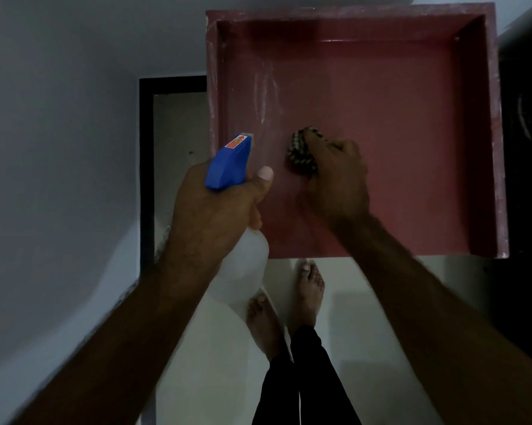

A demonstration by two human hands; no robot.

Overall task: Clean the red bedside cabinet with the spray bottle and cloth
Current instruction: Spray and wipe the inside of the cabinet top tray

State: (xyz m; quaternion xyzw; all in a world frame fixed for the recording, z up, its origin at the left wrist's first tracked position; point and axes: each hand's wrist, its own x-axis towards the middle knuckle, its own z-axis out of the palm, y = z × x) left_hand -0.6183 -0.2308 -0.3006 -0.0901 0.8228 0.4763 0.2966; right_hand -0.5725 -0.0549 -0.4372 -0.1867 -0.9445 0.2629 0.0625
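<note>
— What is at your far left?

— A grey wall [59, 148]; next to it a black frame [146, 167] runs upright, and the pale floor [365, 332] lies beyond it.

— And your left hand?

— My left hand [215, 204] grips the spray bottle [243, 265] by the neck, fingers wrapped tight round it, thumb lying up beside the blue trigger head [227, 162]; whether a finger sits on the trigger I cannot tell; the nozzle points away from me, over the left rim of the red bedside cabinet [396, 118]; the bottle's cloudy body hangs below my fist, just off the cabinet's near left corner.

— Where is the cabinet itself?

— Straight ahead and under me, seen from above; its top is a shallow sunken panel with a raised rim all round; whitish streaks [264, 96] mark the panel near its left side, and the rim looks pale and scuffed in places.

— The cloth?

— The cloth [300, 151], checked dark and light, is bunched on the panel left of centre, near the streaks; my right hand [335, 179] holds it, fingers curled over it, pressing it down on the red surface.

— Below that?

— My bare feet [310, 289] stand on the floor just before the cabinet's near edge, in black trousers [307, 378]; at the far right something dark [522, 148] stands against the cabinet's side; what it is I cannot tell.
</note>
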